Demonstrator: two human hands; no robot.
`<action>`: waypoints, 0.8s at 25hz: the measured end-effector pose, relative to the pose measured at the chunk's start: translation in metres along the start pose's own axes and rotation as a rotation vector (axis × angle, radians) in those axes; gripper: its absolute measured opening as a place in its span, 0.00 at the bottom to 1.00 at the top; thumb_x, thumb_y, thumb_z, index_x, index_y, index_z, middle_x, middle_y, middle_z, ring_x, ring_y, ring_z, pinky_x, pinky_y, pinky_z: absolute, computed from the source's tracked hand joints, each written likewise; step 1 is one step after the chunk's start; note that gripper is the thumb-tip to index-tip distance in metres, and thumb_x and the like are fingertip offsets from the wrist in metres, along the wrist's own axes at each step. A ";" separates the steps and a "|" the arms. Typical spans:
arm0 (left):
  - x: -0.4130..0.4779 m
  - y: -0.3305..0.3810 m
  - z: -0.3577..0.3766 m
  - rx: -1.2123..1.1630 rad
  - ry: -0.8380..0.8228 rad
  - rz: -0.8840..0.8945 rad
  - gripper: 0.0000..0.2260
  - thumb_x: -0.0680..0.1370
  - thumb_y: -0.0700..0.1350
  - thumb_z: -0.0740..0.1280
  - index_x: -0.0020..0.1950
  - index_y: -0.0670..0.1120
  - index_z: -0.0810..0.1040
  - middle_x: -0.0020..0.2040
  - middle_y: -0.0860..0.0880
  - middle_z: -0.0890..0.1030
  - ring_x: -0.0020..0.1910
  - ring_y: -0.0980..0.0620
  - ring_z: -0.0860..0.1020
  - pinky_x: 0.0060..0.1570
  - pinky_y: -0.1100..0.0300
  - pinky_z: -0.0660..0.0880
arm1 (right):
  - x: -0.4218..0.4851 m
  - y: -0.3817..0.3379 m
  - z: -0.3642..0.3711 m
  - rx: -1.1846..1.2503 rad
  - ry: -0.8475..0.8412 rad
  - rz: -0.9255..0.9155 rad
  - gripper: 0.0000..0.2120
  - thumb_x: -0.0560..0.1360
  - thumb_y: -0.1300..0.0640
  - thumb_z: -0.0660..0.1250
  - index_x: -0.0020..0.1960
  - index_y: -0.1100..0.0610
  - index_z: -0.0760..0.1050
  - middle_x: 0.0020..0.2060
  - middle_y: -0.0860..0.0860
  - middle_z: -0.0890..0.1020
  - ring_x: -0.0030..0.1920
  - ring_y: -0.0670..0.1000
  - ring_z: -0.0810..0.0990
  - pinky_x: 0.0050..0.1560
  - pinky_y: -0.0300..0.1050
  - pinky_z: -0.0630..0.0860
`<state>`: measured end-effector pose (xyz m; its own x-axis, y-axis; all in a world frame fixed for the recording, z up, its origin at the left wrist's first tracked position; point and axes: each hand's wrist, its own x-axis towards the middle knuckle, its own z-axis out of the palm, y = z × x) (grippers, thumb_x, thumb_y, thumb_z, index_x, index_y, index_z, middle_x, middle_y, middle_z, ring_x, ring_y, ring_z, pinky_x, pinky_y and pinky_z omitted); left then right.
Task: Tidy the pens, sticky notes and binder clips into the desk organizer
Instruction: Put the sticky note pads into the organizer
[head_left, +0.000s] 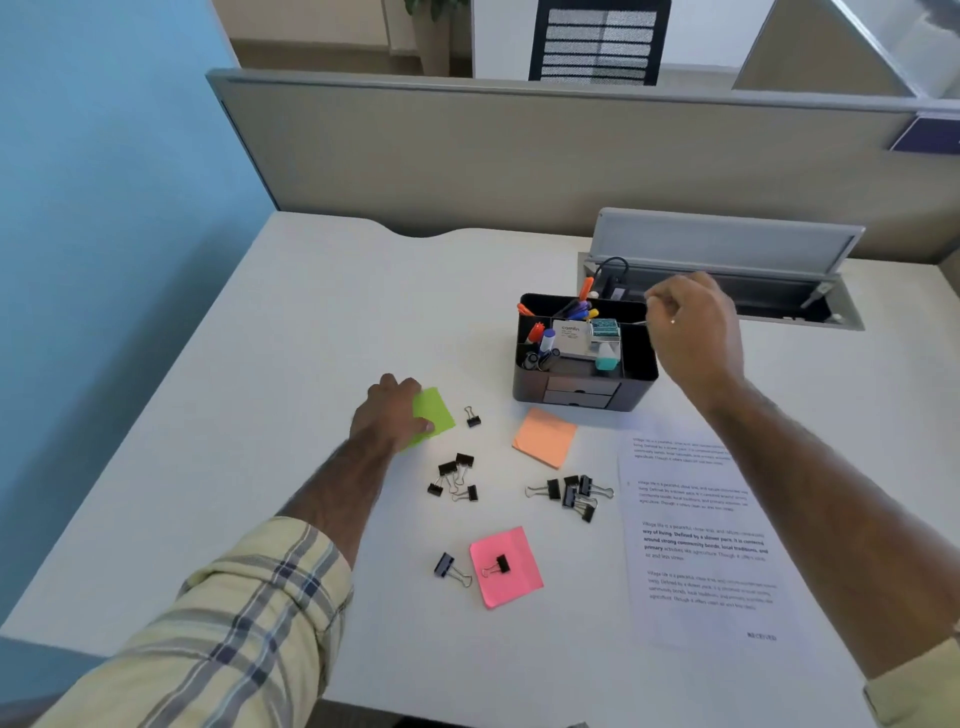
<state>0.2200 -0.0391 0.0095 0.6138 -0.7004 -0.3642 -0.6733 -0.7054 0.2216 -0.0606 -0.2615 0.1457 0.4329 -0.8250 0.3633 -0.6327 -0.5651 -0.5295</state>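
Sticky notes, binder clips and pens lie on or near the white surface (291, 322); the items are listed here from left to right.

The left hand (390, 415) lies palm-down over the left part of the green sticky note pad (435, 415). The fingers curl over the pad's far edge and the thumb lies on its near edge. The covered part of the pad is hidden, so whether the pad is lifted cannot be told.

1 small binder clip (472, 417) lies just right of the green pad. Nearer the camera, a cluster of 4 binder clips (453, 477) lies with its wire handles tangled. 1 more binder clip (451, 568) lies beside the pink sticky note pad (506, 566), and another clip (497, 565) lies on top of that pad.

The orange sticky note pad (545, 436) lies flat in front of the desk organizer (584, 384). A second clip cluster (571, 493) lies nearer; its count is hard to make out because the clips overlap.

The organizer is black, with 2 small drawers at the front. Its rear compartments hold pens (581, 307); the middle holds a white box, and other contents are too small to identify.

The right hand (691, 325) hovers over the organizer's right end, fingers pinched together. A thin pale item shows at the fingertips, but what it is cannot be told.

A printed sheet (706, 540) lies at right, partly covered by the right forearm.
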 end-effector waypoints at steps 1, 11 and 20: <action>0.000 0.001 0.000 -0.012 0.004 -0.022 0.27 0.73 0.55 0.75 0.69 0.50 0.71 0.64 0.44 0.69 0.65 0.43 0.69 0.57 0.47 0.74 | -0.009 -0.003 0.003 0.011 -0.014 -0.005 0.10 0.81 0.60 0.63 0.55 0.61 0.82 0.52 0.55 0.81 0.46 0.50 0.77 0.47 0.41 0.72; -0.024 0.016 -0.020 -0.564 0.125 0.019 0.07 0.74 0.42 0.74 0.41 0.49 0.78 0.39 0.51 0.79 0.42 0.48 0.77 0.39 0.58 0.71 | -0.076 -0.030 0.023 0.153 -0.234 -0.042 0.08 0.81 0.58 0.65 0.53 0.59 0.82 0.48 0.52 0.82 0.45 0.52 0.81 0.47 0.49 0.81; -0.072 0.133 -0.057 -0.875 0.008 0.409 0.05 0.74 0.43 0.75 0.48 0.47 0.82 0.45 0.49 0.85 0.42 0.56 0.79 0.41 0.66 0.73 | -0.070 -0.043 0.009 0.120 -0.426 -0.048 0.04 0.77 0.54 0.70 0.50 0.54 0.81 0.39 0.48 0.82 0.40 0.50 0.79 0.41 0.50 0.79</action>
<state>0.1095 -0.0881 0.1166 0.4047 -0.9086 -0.1038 -0.2918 -0.2358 0.9269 -0.0580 -0.1794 0.1366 0.7017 -0.7103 0.0546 -0.5372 -0.5779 -0.6143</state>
